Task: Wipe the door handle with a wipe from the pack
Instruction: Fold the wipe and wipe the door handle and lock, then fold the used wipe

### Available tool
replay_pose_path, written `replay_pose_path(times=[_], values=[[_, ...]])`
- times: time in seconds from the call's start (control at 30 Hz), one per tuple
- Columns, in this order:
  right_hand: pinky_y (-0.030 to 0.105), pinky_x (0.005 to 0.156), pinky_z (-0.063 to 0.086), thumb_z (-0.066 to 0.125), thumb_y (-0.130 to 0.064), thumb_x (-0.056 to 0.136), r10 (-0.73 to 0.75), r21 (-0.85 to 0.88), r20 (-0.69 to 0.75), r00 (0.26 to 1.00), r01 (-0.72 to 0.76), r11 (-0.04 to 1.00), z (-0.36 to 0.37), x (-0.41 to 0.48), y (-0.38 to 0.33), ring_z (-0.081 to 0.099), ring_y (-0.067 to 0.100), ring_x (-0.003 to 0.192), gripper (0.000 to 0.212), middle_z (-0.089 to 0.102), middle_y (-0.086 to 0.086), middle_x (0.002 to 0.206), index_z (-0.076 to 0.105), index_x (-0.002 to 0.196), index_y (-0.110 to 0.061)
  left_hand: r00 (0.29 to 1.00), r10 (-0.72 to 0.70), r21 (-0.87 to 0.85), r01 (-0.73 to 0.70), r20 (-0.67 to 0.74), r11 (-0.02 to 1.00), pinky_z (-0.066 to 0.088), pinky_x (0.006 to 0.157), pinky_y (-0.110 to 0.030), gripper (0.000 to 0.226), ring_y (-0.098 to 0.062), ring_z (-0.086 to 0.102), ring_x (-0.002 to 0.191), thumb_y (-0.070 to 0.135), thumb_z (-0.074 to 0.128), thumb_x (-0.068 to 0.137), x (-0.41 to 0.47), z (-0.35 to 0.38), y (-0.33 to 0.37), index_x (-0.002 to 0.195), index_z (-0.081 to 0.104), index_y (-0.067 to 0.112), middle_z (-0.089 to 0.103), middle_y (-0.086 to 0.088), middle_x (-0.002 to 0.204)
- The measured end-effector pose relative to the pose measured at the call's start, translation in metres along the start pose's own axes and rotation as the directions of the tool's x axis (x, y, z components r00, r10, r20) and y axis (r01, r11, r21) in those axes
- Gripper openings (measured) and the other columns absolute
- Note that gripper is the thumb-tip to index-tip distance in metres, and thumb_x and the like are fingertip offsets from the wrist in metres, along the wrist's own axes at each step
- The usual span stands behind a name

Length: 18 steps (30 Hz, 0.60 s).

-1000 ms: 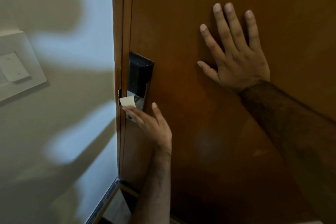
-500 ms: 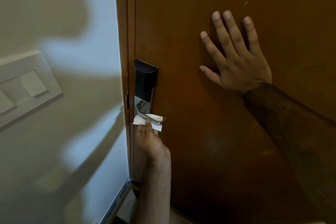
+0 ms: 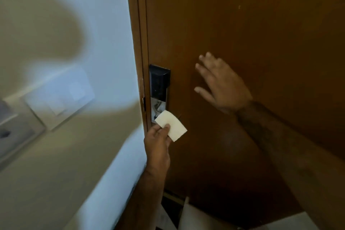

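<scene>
A brown wooden door carries a black and silver lock plate near its left edge. The silver handle shows at the bottom of the plate, mostly hidden behind a small white folded wipe. My left hand pinches the wipe by its lower corner, right in front of the handle. My right hand is blurred, with fingers spread, at the door face to the right of the lock. The wipe pack is out of view.
A cream wall with a white switch plate lies left of the door frame. Pale floor shows under the door's bottom edge.
My left hand has drawn the wipe off the handle, down and to the right. My right hand has slid lower on the door and is now blurred. The view has tilted.
</scene>
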State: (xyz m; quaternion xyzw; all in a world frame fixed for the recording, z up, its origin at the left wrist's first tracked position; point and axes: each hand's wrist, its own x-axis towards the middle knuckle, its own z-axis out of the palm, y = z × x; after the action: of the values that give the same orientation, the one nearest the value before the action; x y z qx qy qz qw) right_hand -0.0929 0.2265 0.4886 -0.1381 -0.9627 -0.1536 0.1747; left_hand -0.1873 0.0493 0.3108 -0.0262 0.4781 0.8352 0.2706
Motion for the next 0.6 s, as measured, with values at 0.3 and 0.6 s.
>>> replay_pose_path(times=[0.3, 0.6], values=[[0.024, 0.074, 0.067, 0.081, -0.015, 0.097, 0.344, 0.815, 0.541, 0.767, -0.579, 0.011, 0.015, -0.064, -0.081, 0.079, 0.018, 0.107, 0.025, 0.081, 0.004, 0.117, 0.080, 0.122, -0.007, 0.969, -0.001, 0.141, -0.035, 0.248, 0.989, 0.063, 0.093, -0.045, 0.033, -0.029, 0.073, 0.118, 0.006, 0.075, 0.093, -0.031, 0.007, 0.051, 0.126, 0.069, 0.002, 0.075, -0.013, 0.127], [0.026, 0.077, 0.067, 0.071, -0.005, 0.103, 0.386, 0.812, 0.584, 0.715, -0.523, -0.260, 0.005, -0.104, -0.073, 0.077, 0.017, 0.107, 0.017, 0.081, 0.003, 0.113, 0.082, 0.101, -0.018, 0.841, -0.051, 0.434, -0.224, 0.538, 0.873, 0.064, 0.080, -0.032, 0.023, -0.025, 0.074, 0.116, -0.003, 0.068, 0.096, -0.050, 0.001, 0.062, 0.096, 0.085, 0.012, 0.076, -0.010, 0.124]])
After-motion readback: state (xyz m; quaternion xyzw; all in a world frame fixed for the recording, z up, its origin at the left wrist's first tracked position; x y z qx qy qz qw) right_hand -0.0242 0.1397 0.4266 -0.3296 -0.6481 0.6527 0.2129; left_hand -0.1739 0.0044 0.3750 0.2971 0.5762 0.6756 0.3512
